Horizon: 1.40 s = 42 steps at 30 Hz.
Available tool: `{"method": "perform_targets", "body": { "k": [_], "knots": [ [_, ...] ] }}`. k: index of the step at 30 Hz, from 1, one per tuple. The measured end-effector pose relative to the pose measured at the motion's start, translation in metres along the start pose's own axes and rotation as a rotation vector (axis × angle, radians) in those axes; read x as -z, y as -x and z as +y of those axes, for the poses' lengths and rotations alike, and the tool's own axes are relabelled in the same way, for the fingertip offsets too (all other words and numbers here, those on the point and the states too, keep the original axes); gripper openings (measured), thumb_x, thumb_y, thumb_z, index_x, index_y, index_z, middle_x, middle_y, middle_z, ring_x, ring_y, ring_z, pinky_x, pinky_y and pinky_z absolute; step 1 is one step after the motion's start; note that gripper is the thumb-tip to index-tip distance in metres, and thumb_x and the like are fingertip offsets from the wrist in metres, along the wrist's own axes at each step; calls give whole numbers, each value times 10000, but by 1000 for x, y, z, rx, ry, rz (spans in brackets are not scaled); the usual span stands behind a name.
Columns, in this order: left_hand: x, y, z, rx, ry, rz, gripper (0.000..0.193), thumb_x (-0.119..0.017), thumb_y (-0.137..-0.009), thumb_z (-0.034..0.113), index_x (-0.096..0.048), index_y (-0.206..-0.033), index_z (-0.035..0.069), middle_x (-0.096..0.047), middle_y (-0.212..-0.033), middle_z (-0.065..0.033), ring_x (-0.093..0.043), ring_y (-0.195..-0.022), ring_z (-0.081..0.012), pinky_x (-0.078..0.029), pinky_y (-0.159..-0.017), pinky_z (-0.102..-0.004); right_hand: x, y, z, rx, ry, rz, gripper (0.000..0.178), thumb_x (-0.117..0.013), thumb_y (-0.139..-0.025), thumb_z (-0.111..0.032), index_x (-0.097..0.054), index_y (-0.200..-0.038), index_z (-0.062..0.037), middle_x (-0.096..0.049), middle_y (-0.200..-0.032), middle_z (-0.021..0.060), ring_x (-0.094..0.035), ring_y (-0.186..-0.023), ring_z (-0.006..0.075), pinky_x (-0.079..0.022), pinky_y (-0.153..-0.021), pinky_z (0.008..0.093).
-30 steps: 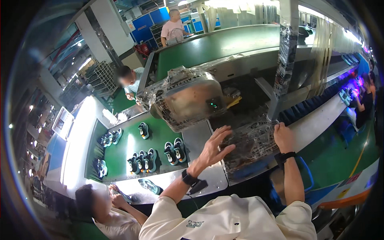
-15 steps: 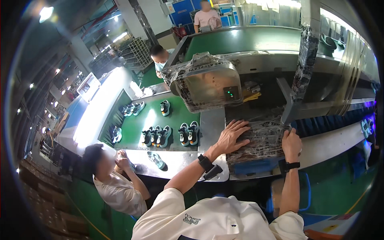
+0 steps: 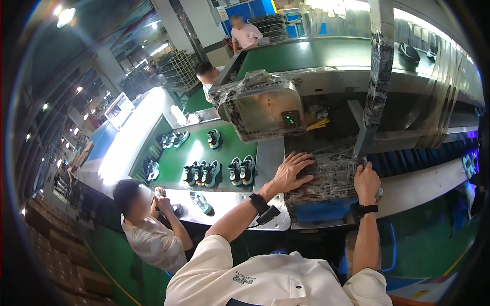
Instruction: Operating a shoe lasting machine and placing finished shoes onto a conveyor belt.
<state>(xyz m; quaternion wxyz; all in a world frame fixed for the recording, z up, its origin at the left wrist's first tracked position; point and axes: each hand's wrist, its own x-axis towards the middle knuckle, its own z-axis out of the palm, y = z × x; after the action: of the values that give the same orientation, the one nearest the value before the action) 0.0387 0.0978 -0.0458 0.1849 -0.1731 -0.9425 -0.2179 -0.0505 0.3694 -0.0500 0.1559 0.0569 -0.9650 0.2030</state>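
My left hand (image 3: pixel 291 174) lies with fingers spread on the left part of a plastic-wrapped block (image 3: pixel 332 178) set into the metal work surface. At the block's right edge my right hand (image 3: pixel 367 185) is closed, knuckles up. A small pale thing (image 3: pixel 379 192) shows beside its fingers; what the hand grips is hidden. Both wrists wear black bands. Below the wrapped top is a blue panel (image 3: pixel 326 210). Just beyond the left hand stands a wrapped metal machine housing (image 3: pixel 265 109) with green indicator lights.
Left of me, a green conveyor (image 3: pixel 178 153) carries several sneakers (image 3: pixel 204 172). One pale sneaker (image 3: pixel 201 203) lies on the metal ledge by a co-worker (image 3: pixel 153 224). A wrapped post (image 3: pixel 377 76) rises at the right, near a row of dark rollers (image 3: pixel 408 159). Two more people stand beyond.
The view has shifted slightly. My hands stay at the wrapped block. The co-worker at left has raised their hands a little, and the person at the back has leaned left.
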Motion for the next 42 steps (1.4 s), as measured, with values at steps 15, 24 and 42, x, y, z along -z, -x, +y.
{"method": "perform_targets", "body": {
  "k": [15, 24, 42],
  "knots": [
    [-4, 7, -3, 15, 44, 39, 513, -616, -897, 424, -576, -1273, 77, -482, -1425, -134, -376, -1375, -319, -215, -1164, -504, -1, 1, 3, -5, 18, -49, 435, -490, -959, -279, -540, -1223, 64, -688, -832, 251, -688, -789, 394, -561, -712, 472],
    [-6, 8, -4, 23, 65, 60, 489, -627, -888, 394, -584, -1251, 69, -491, -1417, -128, -386, -1366, -322, -218, -1162, -516, -1, 1, 1, -19, 30, -57, 442, -500, -959, -286, -544, -1240, 53, -694, -859, 244, -689, -830, 385, -556, -742, 469],
    [-7, 12, -7, 22, 63, 87, 477, -637, -884, 385, -595, -1242, 72, -504, -1404, -119, -407, -1344, -332, -238, -1156, -506, -1, 2, -2, -20, 37, -43, 449, -523, -955, -292, -543, -1254, 42, -692, -904, 250, -682, -862, 399, -546, -762, 479]
  ]
}}
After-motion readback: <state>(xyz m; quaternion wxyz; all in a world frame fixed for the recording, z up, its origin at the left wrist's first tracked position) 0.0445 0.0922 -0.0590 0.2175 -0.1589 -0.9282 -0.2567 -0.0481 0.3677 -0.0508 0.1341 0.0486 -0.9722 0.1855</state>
